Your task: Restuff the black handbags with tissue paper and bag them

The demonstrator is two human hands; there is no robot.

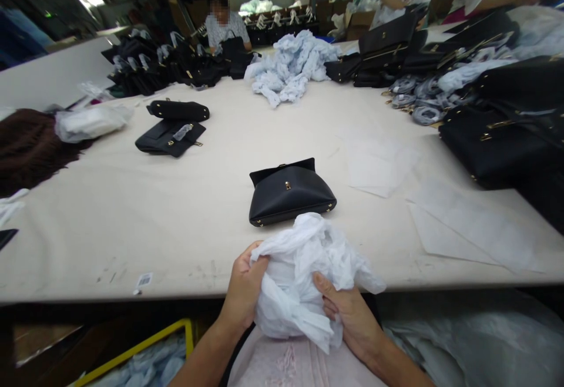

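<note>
Both hands grip a crumpled bundle of thin white tissue paper [304,269] at the table's front edge. My left hand [247,284] is closed on its left side, thumb on top. On the right side, my right hand [346,310] pinches it between thumb and curled fingers. Just beyond the bundle, a black handbag [293,193] lies on its side, its flap folded back and a gold clasp facing up; small gold studs show along its base.
The pale table [198,228] spreads ahead. Black bags [171,137] lie at left, with more bags [497,140] and coiled straps [427,99] at right. White sheets [471,222] lie nearer. A tissue heap [295,67] and a person [224,29] are across the table. Below is a yellow-rimmed bin [189,337].
</note>
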